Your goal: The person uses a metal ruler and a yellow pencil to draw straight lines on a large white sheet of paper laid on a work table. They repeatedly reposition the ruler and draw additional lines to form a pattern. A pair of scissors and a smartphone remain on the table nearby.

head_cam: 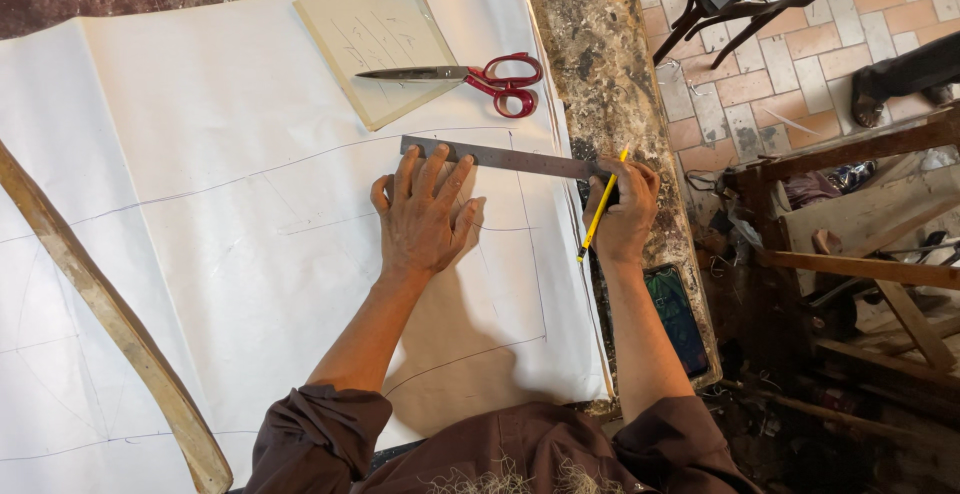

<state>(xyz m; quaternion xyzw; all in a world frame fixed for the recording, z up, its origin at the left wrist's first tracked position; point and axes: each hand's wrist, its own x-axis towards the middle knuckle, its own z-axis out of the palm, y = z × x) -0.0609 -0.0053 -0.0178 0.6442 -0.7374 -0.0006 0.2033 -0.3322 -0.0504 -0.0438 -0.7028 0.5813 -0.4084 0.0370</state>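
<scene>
- My left hand [424, 216] lies flat and spread on the big white paper [250, 254], fingertips pressing the near edge of the steel ruler [500, 157]; it grips nothing, it only pins.
- The ruler lies across the sheet at about 12 o'clock from that hand, its far end running toward 3 o'clock, where my right hand [622, 216] meets it at the paper's edge.
- My right hand is curled shut around a yellow pencil [601, 206], point down toward 6 o'clock; whether it also touches the ruler's end I cannot tell.
- I judge the ruler thin, stiff and slick on paper: it will skate if I push sideways, so pressure belongs straight down, spread along its middle.
- The paper looks light and limp, likely to creep or crease, so my flat palm holds it as well.
- The pencil is light and rigid; a hold low on the shaft should steady the point.
- Red-handled scissors [470, 78] rest on a cream pad [372, 42] at 12 o'clock, beyond the ruler.
- A curved wooden strip [100, 314] lies at 9 o'clock; a dark phone [680, 319] sits at 4 o'clock by my right forearm.
</scene>
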